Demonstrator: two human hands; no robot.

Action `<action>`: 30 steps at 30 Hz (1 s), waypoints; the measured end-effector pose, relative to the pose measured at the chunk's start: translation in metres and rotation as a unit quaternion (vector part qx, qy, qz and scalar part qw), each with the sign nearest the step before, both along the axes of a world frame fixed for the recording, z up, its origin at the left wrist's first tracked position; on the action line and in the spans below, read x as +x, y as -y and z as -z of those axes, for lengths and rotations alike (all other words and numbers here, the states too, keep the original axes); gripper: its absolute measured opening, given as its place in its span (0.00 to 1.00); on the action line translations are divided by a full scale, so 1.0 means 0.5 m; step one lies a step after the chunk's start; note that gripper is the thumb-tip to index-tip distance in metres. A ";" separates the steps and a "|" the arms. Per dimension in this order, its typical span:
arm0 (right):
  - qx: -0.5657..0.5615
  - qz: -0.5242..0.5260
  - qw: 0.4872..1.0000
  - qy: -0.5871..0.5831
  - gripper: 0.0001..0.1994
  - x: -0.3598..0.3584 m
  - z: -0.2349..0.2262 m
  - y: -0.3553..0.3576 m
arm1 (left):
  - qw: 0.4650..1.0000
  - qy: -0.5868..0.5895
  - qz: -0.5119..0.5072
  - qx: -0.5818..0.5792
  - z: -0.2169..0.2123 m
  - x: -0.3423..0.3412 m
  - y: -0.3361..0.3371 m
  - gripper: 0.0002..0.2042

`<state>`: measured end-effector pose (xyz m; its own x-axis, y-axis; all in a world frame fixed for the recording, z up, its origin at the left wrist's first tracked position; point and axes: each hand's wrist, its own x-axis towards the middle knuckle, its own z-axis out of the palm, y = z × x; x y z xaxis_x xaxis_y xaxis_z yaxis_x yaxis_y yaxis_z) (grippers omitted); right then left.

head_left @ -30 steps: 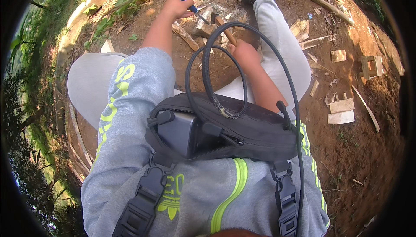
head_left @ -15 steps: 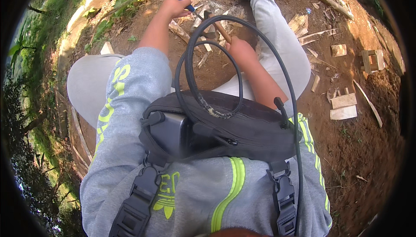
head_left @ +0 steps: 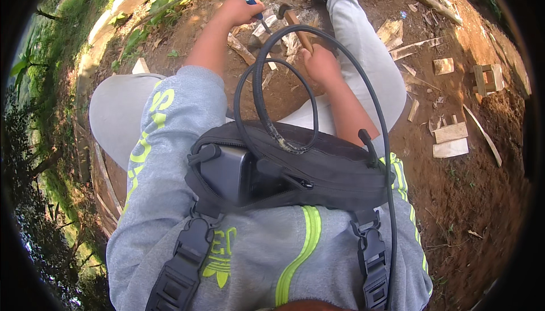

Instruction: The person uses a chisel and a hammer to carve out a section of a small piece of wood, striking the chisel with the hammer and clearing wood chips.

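Left hand (head_left: pixel 238 10) clenched on the blue-handled chisel (head_left: pixel 256 11), tip at the wood block (head_left: pixel 267 32); right hand (head_left: pixel 321 64) grasping the hammer (head_left: pixel 295 24), raised slightly higher than before

Blue-handled chisel (head_left: pixel 256 11) tilted onto wood block (head_left: pixel 267 34), wooden-handled hammer (head_left: pixel 296 26) just beside

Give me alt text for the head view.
A seated person's left hand holds a blue-handled chisel on wood pieces on bare dirt; the right hand grips a wooden-handled hammer.
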<state>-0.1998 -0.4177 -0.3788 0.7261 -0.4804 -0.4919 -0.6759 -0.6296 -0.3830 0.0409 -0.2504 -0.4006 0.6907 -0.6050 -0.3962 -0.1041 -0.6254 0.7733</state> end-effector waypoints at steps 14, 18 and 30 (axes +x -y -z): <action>-0.024 0.003 0.983 0.184 0.20 -0.050 -0.234 0.009 | 0.968 0.199 0.114 0.099 -0.056 -0.096 0.077 0.18; -0.017 0.003 0.985 0.169 0.18 -0.088 -0.207 0.015 | 0.968 0.212 0.111 0.073 -0.045 -0.107 0.097 0.18; 0.033 0.063 0.977 0.202 0.22 -0.107 -0.201 0.036 | 0.981 0.140 0.132 0.012 -0.023 -0.095 0.097 0.13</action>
